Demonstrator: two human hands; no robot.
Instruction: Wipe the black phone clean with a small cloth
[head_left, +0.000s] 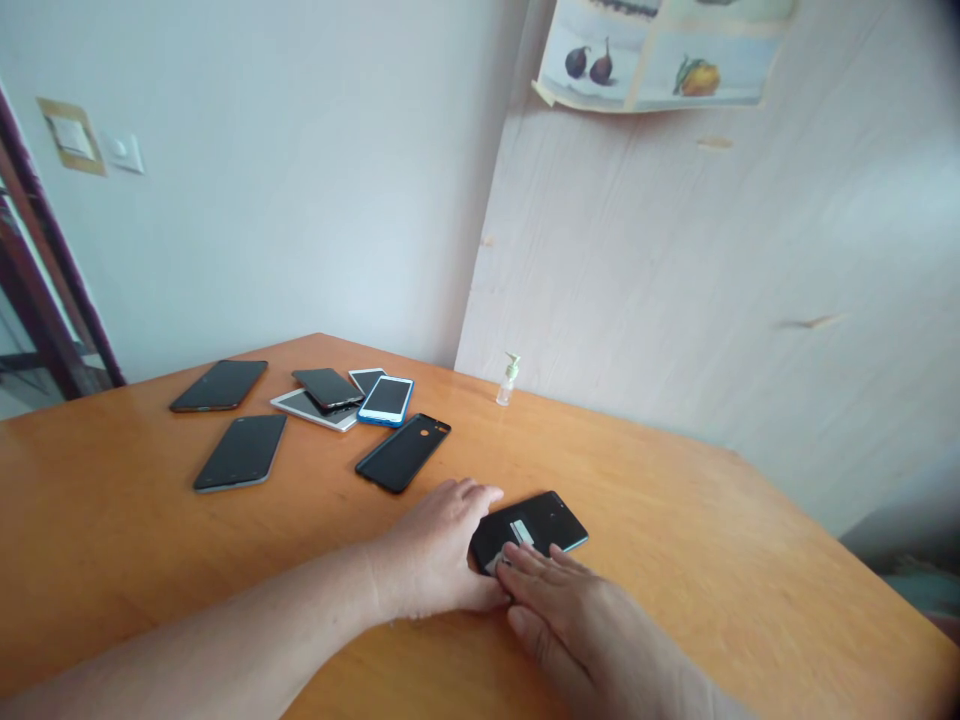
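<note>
Both hands meet over a dark phone [534, 528] lying flat on the wooden table [712, 560], well toward the near edge. The left hand [439, 545] cups the phone's near-left end, fingers curled loosely along its side, steadying rather than gripping it. The right hand [570, 610] lies flat, its fingertips [517, 555] pressing a small pale piece [520, 533], perhaps a wipe or sticker, against the phone's surface. Risk, as judged: the glossy tabletop offers little friction, so a sideways push by the fingertips could slide the phone from the loose left-hand hold or shift the pale piece. Other phones [330, 405] and a small pump bottle [508, 380] stand well apart, farther back.
</note>
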